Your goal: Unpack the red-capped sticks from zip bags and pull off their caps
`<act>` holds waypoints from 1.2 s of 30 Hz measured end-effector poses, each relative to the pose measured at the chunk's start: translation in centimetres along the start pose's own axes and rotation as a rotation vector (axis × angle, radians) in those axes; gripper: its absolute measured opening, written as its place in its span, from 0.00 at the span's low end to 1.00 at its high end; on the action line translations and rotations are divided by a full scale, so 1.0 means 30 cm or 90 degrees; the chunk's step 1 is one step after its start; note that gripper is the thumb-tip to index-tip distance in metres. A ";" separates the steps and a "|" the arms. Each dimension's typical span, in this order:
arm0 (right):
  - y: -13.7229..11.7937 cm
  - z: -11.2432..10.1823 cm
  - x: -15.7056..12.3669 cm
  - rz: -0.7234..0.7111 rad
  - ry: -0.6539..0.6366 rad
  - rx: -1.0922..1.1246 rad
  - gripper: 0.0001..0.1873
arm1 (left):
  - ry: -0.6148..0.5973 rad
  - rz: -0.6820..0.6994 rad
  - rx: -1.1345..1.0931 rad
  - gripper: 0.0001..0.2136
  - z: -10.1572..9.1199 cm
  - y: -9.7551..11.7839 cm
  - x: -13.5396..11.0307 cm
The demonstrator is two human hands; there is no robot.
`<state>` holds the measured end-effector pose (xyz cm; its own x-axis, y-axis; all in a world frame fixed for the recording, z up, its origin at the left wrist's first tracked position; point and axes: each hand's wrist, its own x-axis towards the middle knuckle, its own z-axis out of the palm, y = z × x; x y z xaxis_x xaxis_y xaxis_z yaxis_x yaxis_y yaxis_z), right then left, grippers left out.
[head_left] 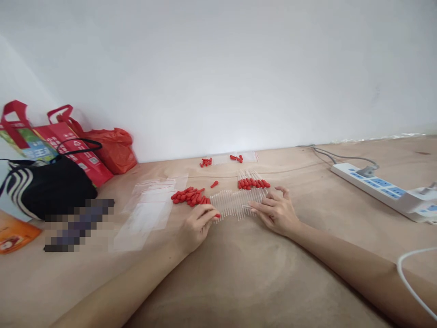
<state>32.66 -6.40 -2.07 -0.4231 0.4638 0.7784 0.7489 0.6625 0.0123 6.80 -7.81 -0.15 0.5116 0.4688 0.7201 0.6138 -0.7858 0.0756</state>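
Note:
My left hand (198, 225) is closed in a pinch on a small red rubber bulb (217, 215), at the left end of a row of thin clear tubes (230, 204). My right hand (278, 209) reaches over the right end of that row. Its thumb and forefinger pinch what looks like one thin clear tube (246, 207), whose end pokes out to the left. A pile of red rubber bulbs (191, 196) lies just beyond my left hand, with one loose bulb (214, 184) apart from it. Behind the row, several droppers (254, 182) lie side by side, red bulbs fitted on clear tubes.
Clear zip bags (150, 209) lie left of the pile. Farther back, another bag (251, 157) has red bulbs about it. Shopping bags (73, 141) and a black bag (54, 187) stand left. A power strip (372, 184) and a white cable (404, 273) are right.

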 end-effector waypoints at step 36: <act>0.027 0.024 0.020 0.139 -0.091 -0.111 0.17 | -0.241 -0.344 0.145 0.09 0.054 -0.215 0.303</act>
<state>32.66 -5.17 -2.05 -0.3002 0.6701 0.6788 0.9012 0.4325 -0.0284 8.47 2.15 4.79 0.2483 0.9108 0.3298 0.9310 -0.3185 0.1785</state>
